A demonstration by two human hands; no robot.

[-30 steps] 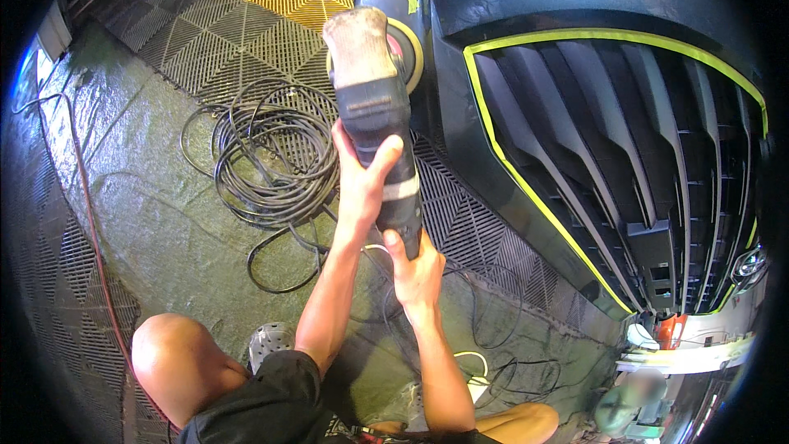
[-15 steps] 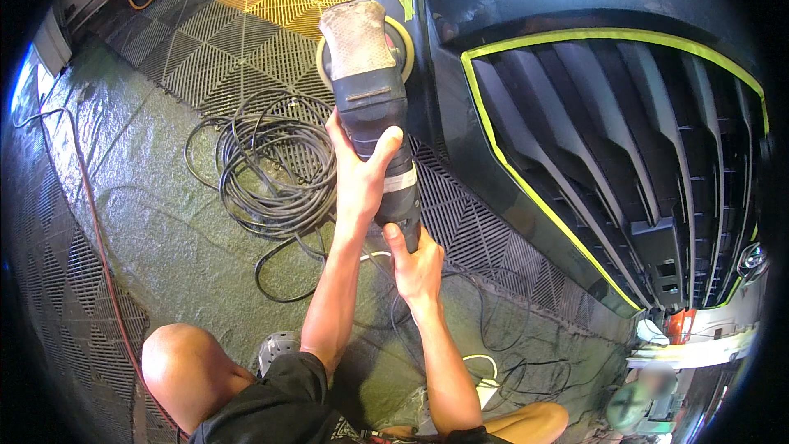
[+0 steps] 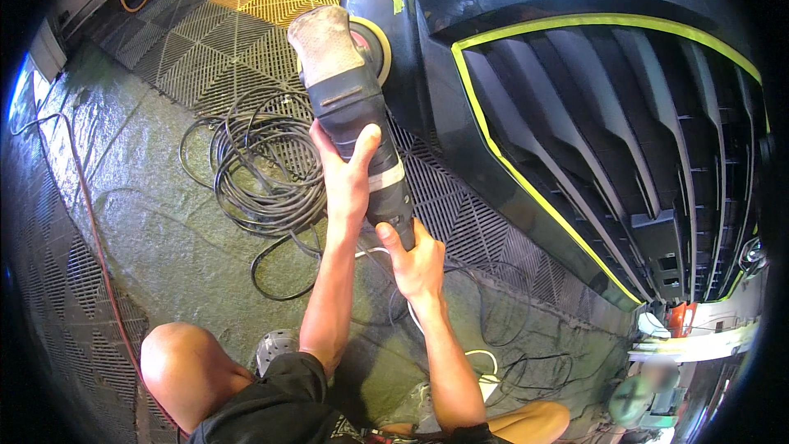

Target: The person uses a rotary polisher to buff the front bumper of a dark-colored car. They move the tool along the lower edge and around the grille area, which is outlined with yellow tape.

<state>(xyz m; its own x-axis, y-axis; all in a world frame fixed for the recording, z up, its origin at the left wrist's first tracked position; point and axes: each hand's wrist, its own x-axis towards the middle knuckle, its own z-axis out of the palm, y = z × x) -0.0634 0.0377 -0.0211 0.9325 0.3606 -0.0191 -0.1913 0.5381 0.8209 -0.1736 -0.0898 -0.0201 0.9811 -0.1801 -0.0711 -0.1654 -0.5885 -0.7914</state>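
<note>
Both of my hands grip a black car polisher [image 3: 352, 105] with a worn, light-coloured cover over its head. My left hand [image 3: 345, 185] wraps the middle of its body, thumb on top. Further back, my right hand [image 3: 419, 267] closes round the rear end, where a white cord trails off. The polisher's round yellowish pad [image 3: 380, 53] faces right, at the dark car bumper [image 3: 440, 119]. From this angle I cannot tell whether pad and bumper touch. Yellow-green masking tape [image 3: 526, 183] borders the black slatted grille [image 3: 600, 127] on the right.
A coil of black cable [image 3: 259, 168] lies on the floor left of my arms. A red hose [image 3: 97, 234] runs down the far left. Loose cords and a white power strip [image 3: 488, 386] lie by my right forearm. A green round machine [image 3: 633, 403] stands at lower right.
The polisher's head has swung left and tilted, with both hands still round it. More of the pad's face edge shows beside the bumper. The whole view has shifted slightly.
</note>
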